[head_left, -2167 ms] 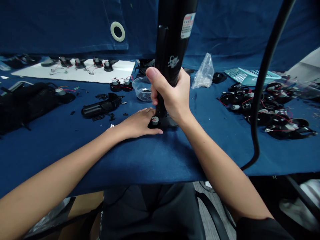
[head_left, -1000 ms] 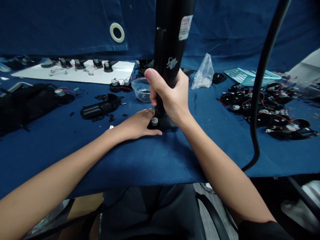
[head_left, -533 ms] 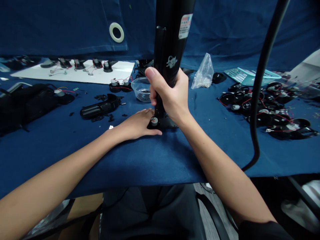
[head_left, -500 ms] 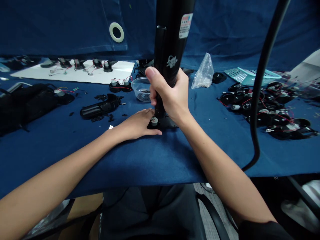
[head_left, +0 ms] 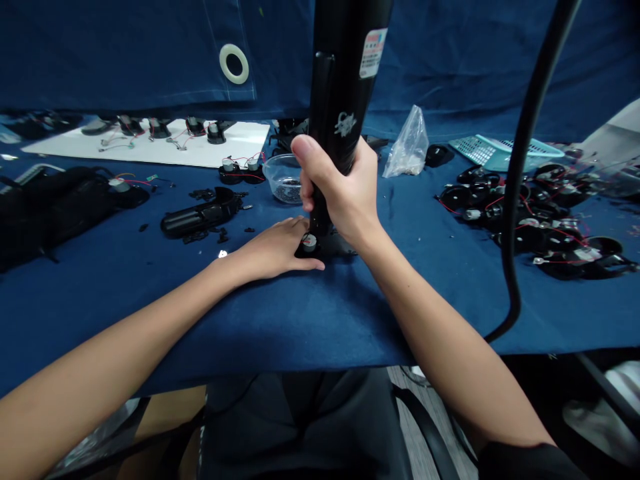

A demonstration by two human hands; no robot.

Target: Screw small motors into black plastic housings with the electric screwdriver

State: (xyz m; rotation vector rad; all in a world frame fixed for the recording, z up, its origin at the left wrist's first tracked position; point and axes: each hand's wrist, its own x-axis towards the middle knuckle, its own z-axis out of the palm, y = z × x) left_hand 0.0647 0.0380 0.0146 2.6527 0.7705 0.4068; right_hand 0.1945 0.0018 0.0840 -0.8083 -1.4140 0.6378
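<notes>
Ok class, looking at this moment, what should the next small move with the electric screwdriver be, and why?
Probably press the electric screwdriver straight down: the right hand grips it nearly upright on the black plastic housing, while the left hand lies flat, steadying the work beside the small motor.

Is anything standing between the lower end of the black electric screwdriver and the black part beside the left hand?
Nothing visible; the screwdriver goes down to the black part beside the left hand, but its tip is hidden.

The left hand (head_left: pixel 273 248) lies flat, fingers toward three o'clock; the right hand (head_left: pixel 340 190) stands curled, apparently gripping hard, its thumb toward ten o'clock.
</notes>
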